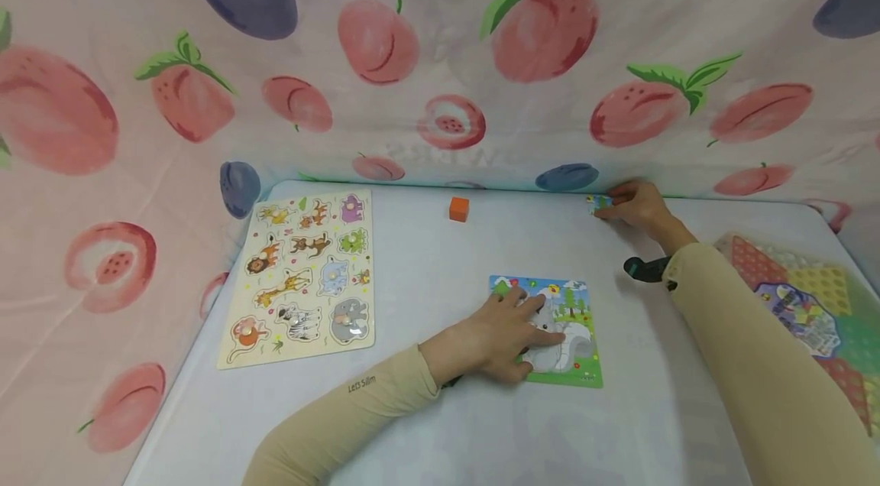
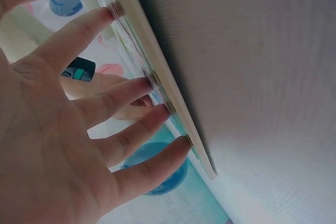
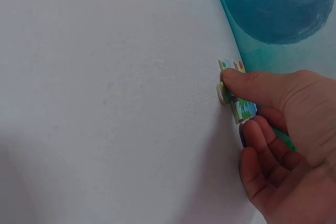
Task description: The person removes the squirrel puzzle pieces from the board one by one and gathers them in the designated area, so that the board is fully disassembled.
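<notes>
My left hand (image 1: pixel 505 337) lies with spread fingers on a jigsaw puzzle (image 1: pixel 577 375) that shows a grey squirrel on grass with trees. In the left wrist view, the fingertips (image 2: pixel 181 142) press on the top of the puzzle's thin board. At the back edge of the table my right hand (image 1: pixel 639 207) pinches a small puzzle piece (image 1: pixel 600 202) printed in blue and green. The right wrist view shows the thumb over this piece (image 3: pixel 244 109), with a rounded tab sticking out at its side. The other fingers are curled close beside it.
An animal peg puzzle board (image 1: pixel 296 283) lies at the left of the white table. Near the back edge sits an orange cube (image 1: pixel 459 209). At the right is a colourful dotted package (image 1: pixel 797 318) with a purple label. A fruit-print curtain (image 1: pixel 440 35) rises behind the table.
</notes>
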Motion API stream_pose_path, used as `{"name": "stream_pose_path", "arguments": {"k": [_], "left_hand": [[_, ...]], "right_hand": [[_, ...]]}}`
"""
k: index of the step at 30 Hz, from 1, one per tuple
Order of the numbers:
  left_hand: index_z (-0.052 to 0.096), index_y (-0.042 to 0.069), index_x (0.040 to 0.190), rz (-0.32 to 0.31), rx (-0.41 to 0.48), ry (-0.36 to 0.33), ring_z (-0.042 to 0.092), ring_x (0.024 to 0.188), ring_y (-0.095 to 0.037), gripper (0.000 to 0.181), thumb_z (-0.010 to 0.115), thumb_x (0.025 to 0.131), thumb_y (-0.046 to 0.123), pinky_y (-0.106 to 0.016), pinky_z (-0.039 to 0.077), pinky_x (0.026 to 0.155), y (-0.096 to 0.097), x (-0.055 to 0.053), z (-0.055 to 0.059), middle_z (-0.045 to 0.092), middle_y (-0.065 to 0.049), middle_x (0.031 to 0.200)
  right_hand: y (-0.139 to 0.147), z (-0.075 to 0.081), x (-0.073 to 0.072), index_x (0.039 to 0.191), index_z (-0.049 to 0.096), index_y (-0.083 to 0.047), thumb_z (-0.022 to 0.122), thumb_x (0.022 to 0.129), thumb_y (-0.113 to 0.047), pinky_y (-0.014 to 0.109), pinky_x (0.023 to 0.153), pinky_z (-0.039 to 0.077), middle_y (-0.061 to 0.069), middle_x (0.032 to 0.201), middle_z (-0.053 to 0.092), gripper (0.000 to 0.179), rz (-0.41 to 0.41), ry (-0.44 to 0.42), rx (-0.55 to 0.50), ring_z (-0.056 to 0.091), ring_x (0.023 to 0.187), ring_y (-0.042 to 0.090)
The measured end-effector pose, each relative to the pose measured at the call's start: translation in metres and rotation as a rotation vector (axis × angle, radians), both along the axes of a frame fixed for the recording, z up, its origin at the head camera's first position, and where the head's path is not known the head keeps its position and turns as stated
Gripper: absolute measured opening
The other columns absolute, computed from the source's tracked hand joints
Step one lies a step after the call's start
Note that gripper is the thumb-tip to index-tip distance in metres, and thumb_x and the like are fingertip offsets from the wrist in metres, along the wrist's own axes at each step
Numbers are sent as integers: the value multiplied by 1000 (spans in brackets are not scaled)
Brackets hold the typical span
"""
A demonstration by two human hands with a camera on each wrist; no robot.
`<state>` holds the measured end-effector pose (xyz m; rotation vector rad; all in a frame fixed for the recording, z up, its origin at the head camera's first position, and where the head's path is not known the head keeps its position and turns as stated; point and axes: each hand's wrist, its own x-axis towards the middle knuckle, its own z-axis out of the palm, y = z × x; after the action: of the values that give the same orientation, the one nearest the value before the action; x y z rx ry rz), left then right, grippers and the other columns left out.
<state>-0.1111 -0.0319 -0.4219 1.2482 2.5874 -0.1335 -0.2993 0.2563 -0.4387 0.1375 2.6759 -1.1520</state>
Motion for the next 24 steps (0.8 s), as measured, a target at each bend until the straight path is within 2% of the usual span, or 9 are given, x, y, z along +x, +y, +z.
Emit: {"name": "stream_pose_path", "arguments": {"k": [3,6,10,13,15,18,21,24], "left_hand": [[41,50,146,-3,0,-2,32,138,-26,58,58,91,45,-43,38,104,1,0,1,31,-4,157],[40,50,146,0,1,-11,32,138,-26,58,59,91,45,-44,38,103,1,0,2,31,-4,157],[41,50,146,5,7,-20,32,137,-25,58,59,91,43,-43,37,102,1,0,1,31,-4,157],[42,49,146,0,21,-24,32,137,-26,58,59,91,42,-43,38,103,1,0,3,31,-5,157],[43,48,146,-3,32,-28,33,136,-26,58,60,90,42,-43,38,103,1,0,4,32,-5,157],[44,47,146,-5,45,-35,33,137,-28,59,61,89,44,-44,38,104,-1,0,5,33,-7,156],[44,45,146,-4,50,-50,32,139,-30,61,62,88,46,-47,36,106,0,-1,6,32,-7,157],[43,45,147,-6,52,-62,31,139,-30,62,62,87,46,-47,36,107,1,-1,4,31,-8,157]], "right_hand": [[-1,2,2,130,52,11,80,84,-24,38,85,44,26,120,53,64,-12,0,-3,50,107,36],[-1,4,4,131,52,11,79,85,-25,34,81,45,26,121,54,64,-14,-1,-12,51,106,35],[1,7,6,134,50,10,75,88,-25,25,74,47,27,125,55,63,6,-2,-30,56,99,24],[6,14,13,135,50,11,71,91,-25,24,71,50,27,124,56,61,28,11,-41,59,89,18],[6,18,19,134,50,12,69,92,-24,25,71,50,27,121,56,58,52,34,-40,60,88,19],[5,25,30,130,54,11,67,94,-24,25,71,49,28,117,59,52,105,84,-20,60,94,27],[3,30,45,124,59,10,67,94,-23,24,69,48,26,111,62,45,156,136,-4,60,98,33],[-1,33,63,119,62,9,68,93,-20,26,69,49,21,103,64,39,204,184,0,63,95,34]]}}
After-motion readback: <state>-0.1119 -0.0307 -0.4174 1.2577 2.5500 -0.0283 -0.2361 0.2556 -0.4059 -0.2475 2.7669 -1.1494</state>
